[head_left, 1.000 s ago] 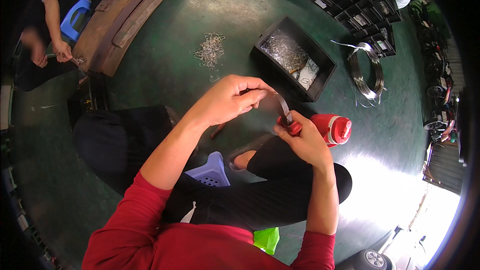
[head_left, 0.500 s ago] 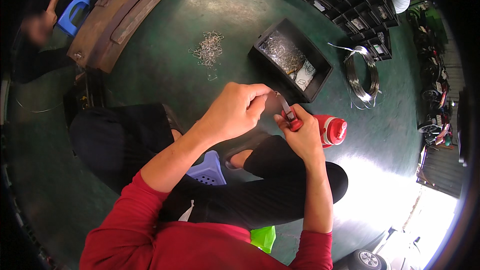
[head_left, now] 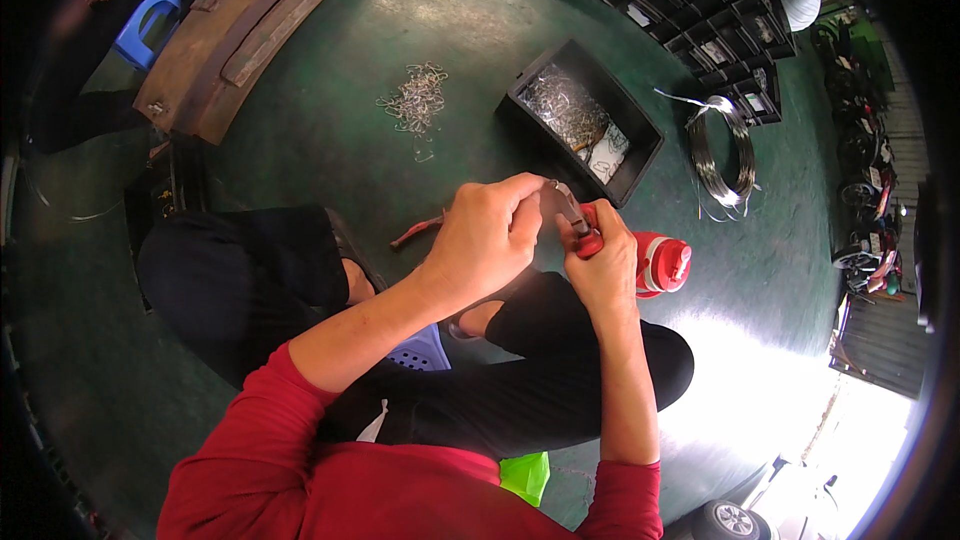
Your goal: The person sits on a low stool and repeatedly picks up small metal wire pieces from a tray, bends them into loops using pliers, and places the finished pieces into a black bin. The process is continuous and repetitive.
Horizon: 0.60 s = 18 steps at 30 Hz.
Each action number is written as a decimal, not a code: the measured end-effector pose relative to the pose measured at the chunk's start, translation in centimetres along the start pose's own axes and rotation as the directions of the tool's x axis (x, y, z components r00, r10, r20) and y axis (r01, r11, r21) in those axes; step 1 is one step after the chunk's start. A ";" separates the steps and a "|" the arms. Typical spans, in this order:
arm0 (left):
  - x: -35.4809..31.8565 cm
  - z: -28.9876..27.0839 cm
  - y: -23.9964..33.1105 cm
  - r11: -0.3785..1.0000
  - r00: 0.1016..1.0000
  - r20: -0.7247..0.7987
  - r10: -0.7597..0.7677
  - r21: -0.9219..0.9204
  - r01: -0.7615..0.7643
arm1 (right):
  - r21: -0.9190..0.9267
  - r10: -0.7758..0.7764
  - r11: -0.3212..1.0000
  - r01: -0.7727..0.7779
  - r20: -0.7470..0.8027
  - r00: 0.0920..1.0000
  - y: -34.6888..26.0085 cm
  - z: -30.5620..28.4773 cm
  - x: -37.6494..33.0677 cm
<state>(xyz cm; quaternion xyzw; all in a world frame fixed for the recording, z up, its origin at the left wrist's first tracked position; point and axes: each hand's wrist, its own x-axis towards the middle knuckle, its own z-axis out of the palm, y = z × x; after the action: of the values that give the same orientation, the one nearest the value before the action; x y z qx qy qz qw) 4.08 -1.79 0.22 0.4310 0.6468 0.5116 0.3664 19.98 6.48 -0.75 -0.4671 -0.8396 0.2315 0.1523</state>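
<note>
My right hand (head_left: 603, 270) grips red-handled pliers (head_left: 578, 225) whose jaws point up toward my left hand (head_left: 487, 235). My left hand's fingers are pinched at the plier tips, on something too small to make out, probably a bit of wire. Both hands are held above my knees, over the green floor. A black crate (head_left: 582, 130) of bent wire pieces sits just beyond the hands. A red bottle (head_left: 660, 262) lies on the floor right beside my right hand.
A coil of wire (head_left: 722, 155) lies right of the crate. A pile of wire hooks (head_left: 418, 100) and a second red-handled tool (head_left: 418, 230) lie on the floor. Rusty metal plates (head_left: 240, 30) at upper left, another person beside a blue stool (head_left: 150, 20). Stacked black bins (head_left: 700, 10) behind.
My hands have stayed together working at the plier tips, shifting slightly. The person at upper left has moved away from the metal plates.
</note>
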 end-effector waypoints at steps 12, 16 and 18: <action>3.0 -2.4 -1.4 0.822 0.967 0.159 -0.199 -0.509 0.253 | 0.500 0.074 0.792 -0.350 0.491 0.868 0.4 -1.4 0.4; 3.2 -2.5 -1.6 0.705 0.955 0.169 -0.245 -0.645 0.295 | 0.604 -0.023 0.533 -0.593 0.710 0.704 -0.3 -1.5 -0.2; 3.1 -2.4 -1.5 0.707 0.964 0.151 -0.219 -0.656 0.263 | 0.595 -0.077 0.425 -0.683 0.775 0.627 -0.7 -1.6 -0.7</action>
<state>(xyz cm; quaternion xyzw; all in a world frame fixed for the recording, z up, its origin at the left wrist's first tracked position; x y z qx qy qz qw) 0.53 0.16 -0.82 0.1976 0.4581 0.6438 0.5801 20.55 5.96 0.96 -0.3564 -0.4810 0.8008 -0.0204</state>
